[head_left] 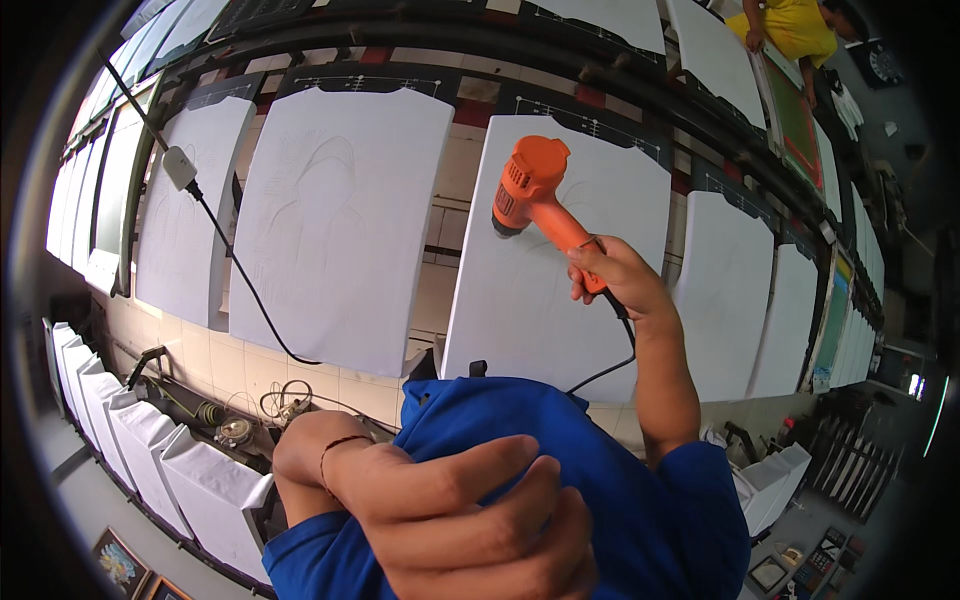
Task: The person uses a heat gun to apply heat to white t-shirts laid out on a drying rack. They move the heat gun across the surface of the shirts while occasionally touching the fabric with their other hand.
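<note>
An orange heat gun (545, 190) is in my right hand (620, 275), with the fingers wrapped round its handle. Its dark nozzle points down at a white shirt-like cloth (560, 310) stretched over a dark board, where faint lines show partly behind the gun. A black cord runs from the handle down toward my blue shirt. My left hand (470, 510) is close in front of my body, its fingers curled inward and a thin bracelet at the wrist. No object shows in it, and the palm is hidden.
To the left, another white cloth (340, 220) carries a faint outline drawing. A black cable with a white plug block (180, 168) hangs over the left side. More cloth-covered boards line the long rack, and folded white cloths (215, 490) hang behind. A person in yellow (800, 25) is at far right.
</note>
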Motion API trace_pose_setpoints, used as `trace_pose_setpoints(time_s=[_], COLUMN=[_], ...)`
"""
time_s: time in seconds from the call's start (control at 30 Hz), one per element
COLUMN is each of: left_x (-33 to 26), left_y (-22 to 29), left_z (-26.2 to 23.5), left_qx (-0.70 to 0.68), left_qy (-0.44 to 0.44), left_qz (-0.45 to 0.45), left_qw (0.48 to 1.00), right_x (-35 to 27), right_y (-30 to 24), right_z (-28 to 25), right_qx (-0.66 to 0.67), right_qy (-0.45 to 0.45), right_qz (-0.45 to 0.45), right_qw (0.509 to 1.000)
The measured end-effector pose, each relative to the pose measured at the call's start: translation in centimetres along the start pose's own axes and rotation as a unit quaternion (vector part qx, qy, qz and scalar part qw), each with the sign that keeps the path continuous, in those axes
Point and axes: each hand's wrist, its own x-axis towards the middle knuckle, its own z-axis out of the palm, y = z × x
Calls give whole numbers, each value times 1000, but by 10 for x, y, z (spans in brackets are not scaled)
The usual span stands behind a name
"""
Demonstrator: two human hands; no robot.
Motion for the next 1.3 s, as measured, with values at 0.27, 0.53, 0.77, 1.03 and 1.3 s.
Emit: trace_pose_setpoints(time_s=[0.27, 0.53, 0.77, 1.03, 1.3], left_x=[-81, -234, -252, -249, -241], left_y=[-70, -151, -167, -168, -167], left_z=[62, 161, 184, 187, 192], left_qx=[-96, 81, 204, 218, 234], left_qy=[-119, -150, -264, -290, -289], left_qz=[-266, -414, -364, -397, -405], left_qw=[952, 894, 869, 843, 835], right_x=[-9, -18, -4, 6, -7], right_y=[12, 11, 9, 5, 13], right_z=[-9, -28, -59, -80, -88], right_qx=[-3, 12, 16, 33, 29], right_qy=[49, 135, 149, 158, 149], right_qz=[-15, -38, -55, -78, -71], right_qw=[999, 990, 987, 984, 986])
